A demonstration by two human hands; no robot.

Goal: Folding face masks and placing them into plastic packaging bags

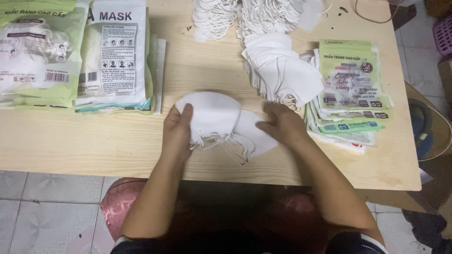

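— What do the masks under the hands look like?

— Two white face masks point(221, 120), soft and folded flat into curved half-moons; they overlap at the middle of the wooden table point(94, 141), and their thin white ear loops trail toward the near edge.

— And where do they lie against each hand?

— The left hand point(178, 134) grips the left mask by its left end, thumb on top and fingers curled beneath; the right hand point(282, 124) rests flat and loosely spread on the right mask's upper edge, pressing rather than clasping.

— What holds what, from the left?

— At the far left lies a stack of large green-and-white printed packets point(40, 51), sealed, with white masks showing through; beside them a pile of white packets with pictogram labels point(117, 51); past the hands, a fanned heap of loose white masks point(282, 75) sits just behind the right hand, with more bundles point(235, 16) at the far edge; at the right, a sliding pile of small flat green pouches point(351, 89); whether these are filled cannot be told.
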